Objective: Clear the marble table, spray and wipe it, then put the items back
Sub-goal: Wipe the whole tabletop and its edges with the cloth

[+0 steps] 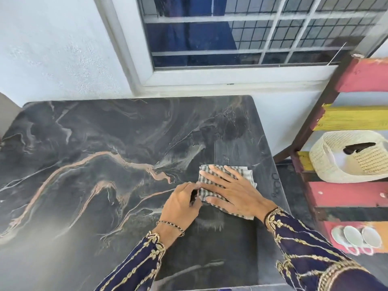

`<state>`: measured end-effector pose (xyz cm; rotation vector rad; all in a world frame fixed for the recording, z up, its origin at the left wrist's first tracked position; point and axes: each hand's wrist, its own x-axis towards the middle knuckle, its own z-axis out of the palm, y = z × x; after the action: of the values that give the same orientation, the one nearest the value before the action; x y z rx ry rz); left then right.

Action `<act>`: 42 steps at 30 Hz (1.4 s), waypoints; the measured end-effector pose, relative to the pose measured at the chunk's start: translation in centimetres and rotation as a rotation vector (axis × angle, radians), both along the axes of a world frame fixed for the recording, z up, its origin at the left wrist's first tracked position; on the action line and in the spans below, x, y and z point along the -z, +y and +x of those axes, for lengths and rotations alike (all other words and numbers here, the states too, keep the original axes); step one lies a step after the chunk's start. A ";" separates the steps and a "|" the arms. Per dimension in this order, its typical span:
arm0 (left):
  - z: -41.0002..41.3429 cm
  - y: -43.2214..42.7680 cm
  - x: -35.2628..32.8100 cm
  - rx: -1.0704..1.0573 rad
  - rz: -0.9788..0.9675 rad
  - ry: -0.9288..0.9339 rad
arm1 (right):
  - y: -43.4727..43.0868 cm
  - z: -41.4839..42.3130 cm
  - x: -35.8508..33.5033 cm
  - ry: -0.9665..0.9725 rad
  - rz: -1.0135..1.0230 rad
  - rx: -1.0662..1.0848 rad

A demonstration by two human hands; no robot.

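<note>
The dark marble table (88, 164) with pale and copper veins fills the lower left and middle of the head view. A folded grey-and-white checked cloth (246, 173) lies on it near the right edge. My right hand (233, 192) presses flat on the cloth with fingers spread. My left hand (180, 204) pinches the cloth's left edge between thumb and fingers. Both arms wear dark blue sleeves with gold embroidery.
A painted wooden rack (344, 194) stands right of the table, holding a woven basket (348, 156) and three white cups (357, 238). A white wall and a barred window (241, 34) run behind the table.
</note>
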<state>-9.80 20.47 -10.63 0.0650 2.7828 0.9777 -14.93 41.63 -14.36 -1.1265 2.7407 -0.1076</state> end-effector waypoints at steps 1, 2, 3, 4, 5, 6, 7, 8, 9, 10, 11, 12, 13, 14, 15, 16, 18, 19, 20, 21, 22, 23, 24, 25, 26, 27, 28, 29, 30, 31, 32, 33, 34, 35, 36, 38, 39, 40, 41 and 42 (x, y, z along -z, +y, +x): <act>-1.4 0.3 -0.2 -0.014 -0.001 -0.011 | 0.1 -1.5 0.1 0.010 -0.006 0.005; -3.3 0.6 -0.3 -0.023 0.004 -0.016 | 0.2 -3.6 0.3 0.016 -0.007 0.004; -5.1 0.8 -0.5 -0.027 0.010 -0.025 | 0.2 -5.3 0.3 0.021 -0.008 0.008; -6.7 1.0 -0.8 -0.023 0.010 -0.028 | 0.2 -6.9 0.3 0.025 -0.015 0.010; -8.8 1.3 -0.9 -0.013 -0.005 -0.021 | 0.4 -9.0 0.4 0.026 -0.019 0.012; -10.4 1.5 -1.1 0.002 -0.041 -0.021 | 0.4 -10.6 0.4 0.028 -0.028 0.016; -12.4 1.8 -1.1 0.014 -0.096 -0.026 | 0.5 -12.4 0.5 0.028 -0.032 0.012; -14.2 2.1 -1.3 0.029 -0.171 -0.060 | 0.6 -14.1 0.6 0.030 -0.033 0.012; -15.5 2.3 -1.4 0.046 -0.257 -0.121 | 0.5 -15.2 0.7 0.032 -0.036 0.011; -17.4 2.6 -1.5 0.057 -0.348 -0.187 | 0.6 -17.0 0.8 0.043 -0.037 0.008; -18.4 2.9 -1.7 0.066 -0.434 -0.252 | 0.6 -18.0 0.9 0.055 -0.038 0.013; -19.7 3.3 -1.7 0.069 -0.502 -0.301 | 0.6 -19.4 0.9 0.066 -0.037 0.012; -20.6 3.8 -1.8 0.071 -0.554 -0.337 | 0.6 -20.6 1.0 0.069 -0.032 0.017; -21.1 4.3 -1.8 0.073 -0.595 -0.364 | 0.5 -21.6 1.0 0.067 -0.032 0.025; -21.8 4.9 -1.6 0.070 -0.622 -0.385 | 0.5 -22.9 1.1 0.062 -0.027 0.036; -21.8 5.3 -1.5 0.064 -0.646 -0.407 | 0.5 -23.6 1.0 0.058 -0.026 0.051; -22.2 5.8 -1.2 0.044 -0.667 -0.445 | 0.3 -25.5 0.8 0.048 -0.032 0.081; -22.2 5.9 -1.1 0.035 -0.667 -0.458 | 0.2 -26.4 0.6 0.045 -0.042 0.097; -22.4 6.0 -1.1 0.029 -0.664 -0.472 | 0.1 -27.2 0.5 0.042 -0.050 0.113; -22.5 6.0 -1.0 0.026 -0.658 -0.488 | 0.0 -27.9 0.5 0.043 -0.058 0.131; -22.6 6.1 -1.0 0.023 -0.653 -0.505 | -0.1 -28.5 0.4 0.045 -0.063 0.149; -22.7 6.2 -1.0 0.023 -0.650 -0.523 | -0.1 -29.0 0.4 0.048 -0.063 0.162; -22.9 6.4 -1.0 0.024 -0.652 -0.539 | -0.2 -29.3 0.4 0.050 -0.063 0.173; -22.9 6.5 -1.0 0.024 -0.659 -0.557 | -0.2 -29.4 0.4 0.049 -0.063 0.176; -23.0 6.7 -1.0 0.027 -0.667 -0.570 | -0.2 -29.3 0.5 0.050 -0.065 0.174; -23.0 6.7 -1.0 0.033 -0.674 -0.577 | -0.2 -29.3 0.5 0.052 -0.068 0.173; -23.1 6.7 -1.0 0.045 -0.677 -0.580 | -0.2 -29.2 0.5 0.052 -0.069 0.175; -23.1 6.6 -1.1 0.054 -0.674 -0.582 | -0.1 -29.1 0.5 0.047 -0.069 0.185; -23.0 6.6 -1.1 0.061 -0.672 -0.579 | 0.1 -29.0 0.6 0.040 -0.073 0.202; -23.0 6.5 -1.2 0.070 -0.675 -0.574 | 0.4 -28.9 0.6 0.035 -0.078 0.225; -22.9 6.5 -1.3 0.079 -0.684 -0.571 | 0.8 -28.7 0.7 0.031 -0.082 0.251; -22.9 6.5 -1.4 0.085 -0.690 -0.571 | 1.5 -28.6 0.8 0.031 -0.082 0.276; -23.0 6.5 -1.5 0.086 -0.692 -0.574 | 2.3 -28.4 0.8 0.031 -0.077 0.302; -23.0 6.6 -1.5 0.086 -0.694 -0.576 | 3.3 -28.2 0.9 0.028 -0.071 0.331; -23.0 6.5 -1.5 0.089 -0.702 -0.574 | 4.4 -28.2 0.9 0.025 -0.063 0.362; -22.9 6.5 -1.5 0.092 -0.708 -0.565 | 6.5 -28.1 1.0 0.017 -0.049 0.428; -22.9 6.5 -1.6 0.089 -0.706 -0.558 | 7.3 -28.0 1.0 0.006 -0.060 0.467; -22.8 6.6 -1.7 0.087 -0.708 -0.548 | 7.8 -27.9 1.2 -0.010 -0.083 0.502; -22.8 6.7 -1.8 0.086 -0.713 -0.541 | 8.0 -27.8 1.4 -0.030 -0.107 0.529; -22.7 6.8 -1.9 0.088 -0.719 -0.541 | 8.0 -27.6 1.6 -0.047 -0.123 0.550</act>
<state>-32.50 27.22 -8.73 -0.1546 2.4136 -0.0721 -42.49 49.66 -15.97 -0.3553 2.9511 -0.3698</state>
